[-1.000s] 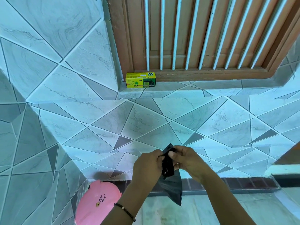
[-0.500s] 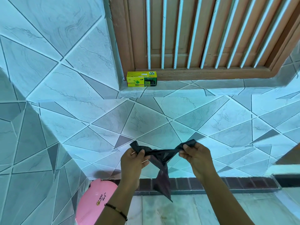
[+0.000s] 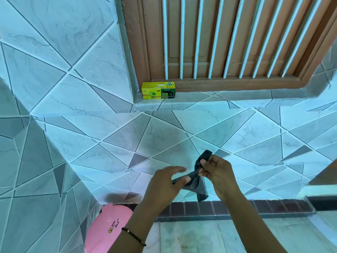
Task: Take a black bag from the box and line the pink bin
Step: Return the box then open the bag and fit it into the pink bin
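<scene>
A crumpled black bag [image 3: 197,185] hangs between my hands in front of the tiled wall. My right hand [image 3: 217,172] pinches its upper end, which sticks up above the fingers. My left hand [image 3: 168,181] is blurred; its thumb presses on the bag's left edge while the fingers are spread above it. The yellow-green bag box [image 3: 158,90] stands on the window sill, far above both hands. The pink bin [image 3: 107,229] with its lid on stands on the floor at the lower left, partly behind my left forearm.
A brown wooden window with white bars [image 3: 224,39] fills the top. Tiled walls meet in a corner at the left, beside the bin. A dark brick skirting strip [image 3: 264,207] runs along the wall's foot above a pale floor.
My hands have come back together after stretching the bag wide half a second ago. The bag is bunched between them again, and my left hand's fingers have lifted off it.
</scene>
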